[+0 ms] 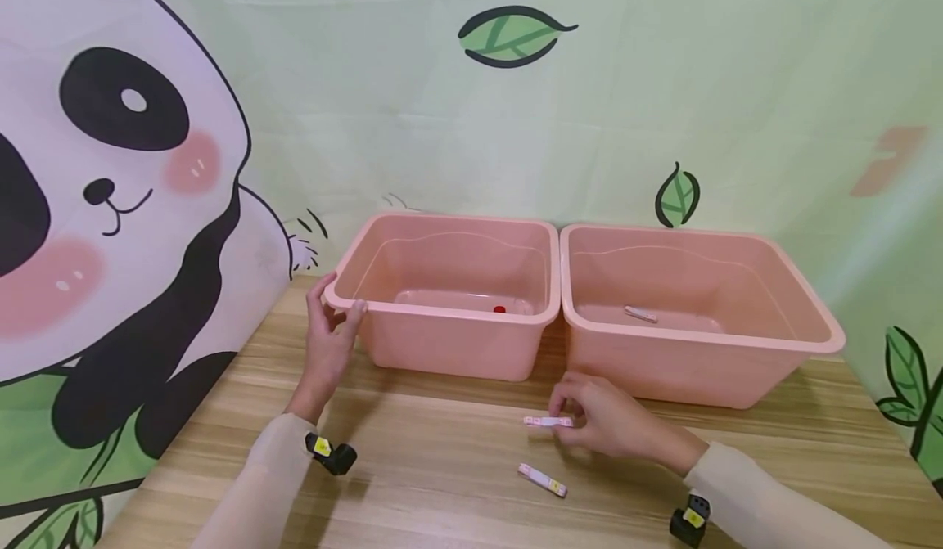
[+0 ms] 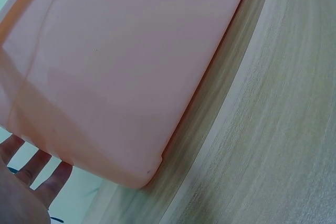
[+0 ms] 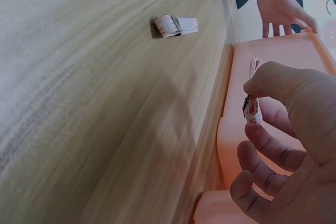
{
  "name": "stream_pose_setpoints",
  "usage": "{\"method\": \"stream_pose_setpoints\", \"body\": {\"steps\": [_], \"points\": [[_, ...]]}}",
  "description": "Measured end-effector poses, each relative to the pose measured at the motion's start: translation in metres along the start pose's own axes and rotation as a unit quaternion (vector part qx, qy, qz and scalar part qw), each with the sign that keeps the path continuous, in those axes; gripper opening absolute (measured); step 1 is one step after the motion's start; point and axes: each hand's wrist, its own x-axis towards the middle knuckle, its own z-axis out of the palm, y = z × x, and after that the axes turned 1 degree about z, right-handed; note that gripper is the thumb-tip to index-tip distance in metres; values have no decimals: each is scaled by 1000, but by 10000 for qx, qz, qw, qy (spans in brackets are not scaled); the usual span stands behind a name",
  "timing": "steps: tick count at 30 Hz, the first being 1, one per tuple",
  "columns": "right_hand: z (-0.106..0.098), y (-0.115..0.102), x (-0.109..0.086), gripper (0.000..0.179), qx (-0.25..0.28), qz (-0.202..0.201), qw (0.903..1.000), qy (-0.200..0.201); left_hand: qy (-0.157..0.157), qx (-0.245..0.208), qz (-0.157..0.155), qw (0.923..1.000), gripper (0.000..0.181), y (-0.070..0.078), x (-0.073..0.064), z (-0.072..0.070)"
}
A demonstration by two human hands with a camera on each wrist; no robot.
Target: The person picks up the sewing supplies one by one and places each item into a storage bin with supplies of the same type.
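Between thumb and fingertips, my right hand pinches a small folded strip, white with pink print and looped like a folded tape measure. It is held close over the table, in front of the two pink bins. A second folded strip, pink and yellow at its ends, lies on the wood nearer to me. My left hand holds the front left corner of the left pink bin, thumb at the front rim and fingers along the left side. Another folded strip lies inside the right pink bin.
A small red object sits on the left bin's floor. Both bins stand side by side on the wooden table, their rims nearly meeting. Behind them hangs a green cloth printed with a panda and leaves.
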Motion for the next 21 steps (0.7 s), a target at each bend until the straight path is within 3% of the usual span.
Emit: {"method": "stream_pose_setpoints", "body": {"steps": [21], "points": [[-26, -19, 0, 17, -245, -304, 9991, 186, -35, 37, -106, 9999, 68, 0, 0, 0]]}}
